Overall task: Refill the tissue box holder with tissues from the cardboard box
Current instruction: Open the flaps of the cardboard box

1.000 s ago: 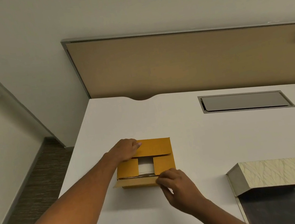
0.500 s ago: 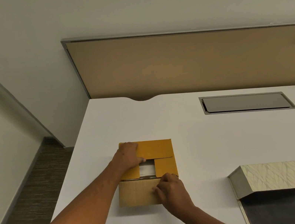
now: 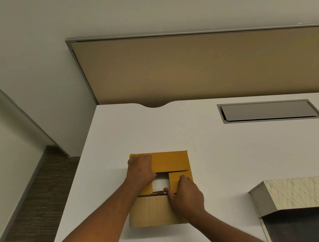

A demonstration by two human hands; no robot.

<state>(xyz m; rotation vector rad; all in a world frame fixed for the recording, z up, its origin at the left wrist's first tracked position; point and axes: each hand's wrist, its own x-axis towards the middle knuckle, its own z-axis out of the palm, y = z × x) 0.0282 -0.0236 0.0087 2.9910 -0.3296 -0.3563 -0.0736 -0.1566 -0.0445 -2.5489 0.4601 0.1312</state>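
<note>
A brown cardboard box (image 3: 169, 161) sits on the white desk (image 3: 212, 154), its near flap folded down flat toward me. White tissues (image 3: 160, 184) show through the gap between the inner flaps. My left hand (image 3: 140, 171) rests on the box's left side with fingers curled over the far flap's edge. The fingers of my right hand (image 3: 184, 194) grip the near edge of the right inner flap. The tissue box holder (image 3: 306, 193), cream with a leaf pattern, lies open at the lower right with its dark base (image 3: 299, 228) showing.
A metal cable hatch (image 3: 266, 111) is set into the desk at the back right. A tan partition panel (image 3: 208, 66) stands along the desk's far edge. The desk's left edge drops to a dark carpeted floor (image 3: 27, 217).
The near flap has swung down and now lies flat. My right hand moved up from that flap to the right inner flap. My left hand shifted onto the box's left side.
</note>
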